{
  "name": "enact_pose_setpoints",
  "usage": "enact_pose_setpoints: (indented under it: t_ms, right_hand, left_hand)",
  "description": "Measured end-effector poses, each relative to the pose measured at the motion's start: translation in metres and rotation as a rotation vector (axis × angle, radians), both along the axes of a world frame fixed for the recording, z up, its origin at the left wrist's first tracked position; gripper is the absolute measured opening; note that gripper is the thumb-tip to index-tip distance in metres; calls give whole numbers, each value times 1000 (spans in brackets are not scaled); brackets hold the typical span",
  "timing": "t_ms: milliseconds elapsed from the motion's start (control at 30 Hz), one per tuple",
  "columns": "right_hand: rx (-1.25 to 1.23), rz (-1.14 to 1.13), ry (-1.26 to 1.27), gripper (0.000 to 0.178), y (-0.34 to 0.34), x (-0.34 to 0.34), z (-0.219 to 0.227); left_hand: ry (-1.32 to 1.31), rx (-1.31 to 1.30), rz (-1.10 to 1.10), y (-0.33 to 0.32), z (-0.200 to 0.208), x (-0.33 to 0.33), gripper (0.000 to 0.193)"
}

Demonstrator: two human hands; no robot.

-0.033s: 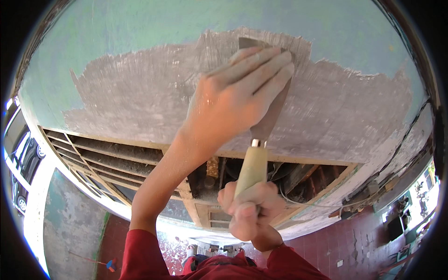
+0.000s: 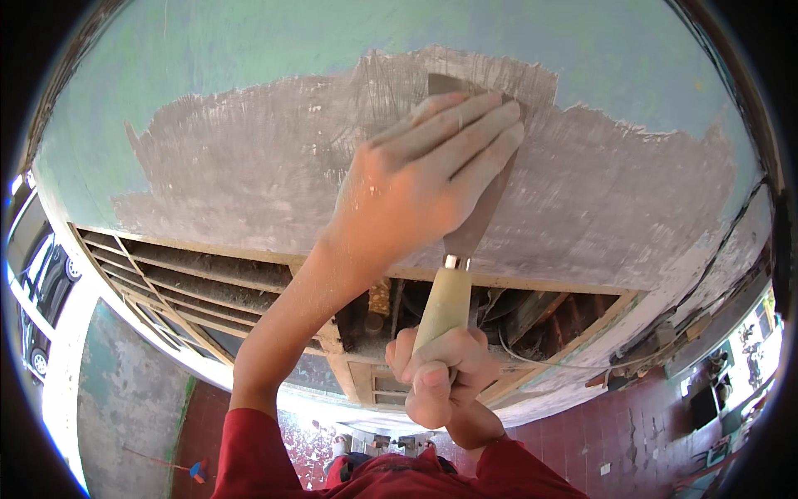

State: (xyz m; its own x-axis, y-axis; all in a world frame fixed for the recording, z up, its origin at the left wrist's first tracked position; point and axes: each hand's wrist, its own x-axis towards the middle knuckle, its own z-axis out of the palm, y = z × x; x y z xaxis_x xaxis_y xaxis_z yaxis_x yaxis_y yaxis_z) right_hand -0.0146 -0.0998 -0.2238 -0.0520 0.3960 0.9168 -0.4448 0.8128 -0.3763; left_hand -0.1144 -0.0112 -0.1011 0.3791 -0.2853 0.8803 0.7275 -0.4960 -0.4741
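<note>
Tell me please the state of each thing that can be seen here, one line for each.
Wall: green above, grey with ragged edge below
Scraper: blade at the wall, handle toward the person
Left hand: fingers extended, laid over the blade
Right hand: closed around the handle
Wooden slats: dirty, open gaps between
Cable: slack, curved

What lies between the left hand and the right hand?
In the head view, parts of the scraper: lower blade, metal collar and upper handle, between left hand and right hand.
</note>
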Motion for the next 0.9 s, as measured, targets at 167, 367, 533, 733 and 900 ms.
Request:
enact_pose_setpoints:
  t_ms: [167, 367, 533, 733, 900]
  right_hand:
    - [-16, 30, -3, 31, 3, 2, 20]
    - [-6, 54, 38, 36, 1, -1, 4]
    - [52, 19, 54, 32, 13, -7, 14]
    - [95, -83, -15, 35, 10, -13, 5]
    - [70, -33, -17, 33, 9, -19, 19]
  left_hand:
    - [12, 79, -17, 6, 25, -2, 33]
    - [14, 65, -8, 5, 5, 1, 32]
    - [-11, 86, 15, 8, 19, -7, 34]
    - [7, 6, 3, -1, 7, -20, 35]
    - [-3, 14, 6, 0, 16, -26, 37]
